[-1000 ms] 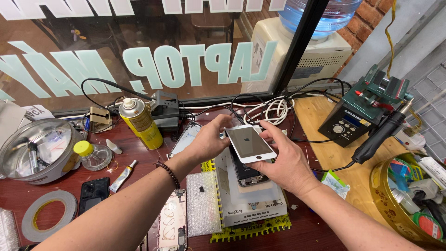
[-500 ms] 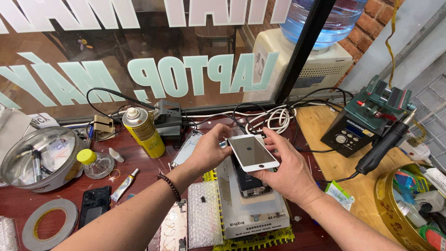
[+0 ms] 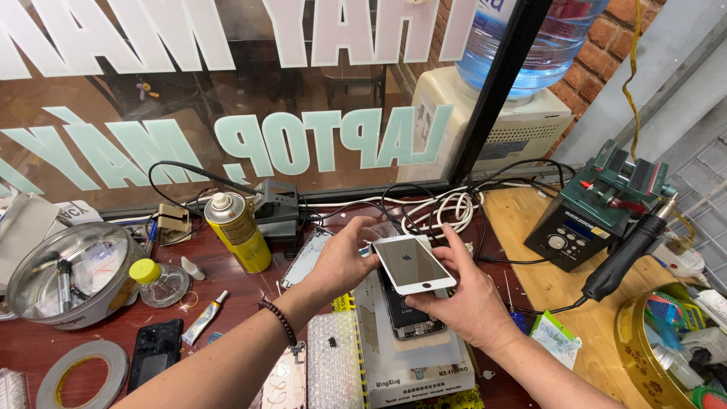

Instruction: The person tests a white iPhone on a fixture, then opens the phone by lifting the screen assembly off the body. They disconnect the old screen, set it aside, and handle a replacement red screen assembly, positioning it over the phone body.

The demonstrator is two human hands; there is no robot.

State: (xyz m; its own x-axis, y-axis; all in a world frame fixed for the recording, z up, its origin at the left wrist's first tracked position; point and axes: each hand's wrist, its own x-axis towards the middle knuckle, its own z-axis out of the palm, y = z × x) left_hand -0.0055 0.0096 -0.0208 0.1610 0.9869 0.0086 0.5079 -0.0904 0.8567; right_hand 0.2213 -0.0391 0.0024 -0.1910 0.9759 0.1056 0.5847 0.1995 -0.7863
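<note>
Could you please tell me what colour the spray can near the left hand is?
The spray can is yellow with a white cap, seen in the head view.

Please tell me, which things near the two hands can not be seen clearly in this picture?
- Head view: the opened phone body is partly hidden by the white phone screen held above it.
- The screen's underside faces away.
- The left hand and right hand cover the screen's edges.
- The yellow bowl is cut by the frame's edge.
</note>
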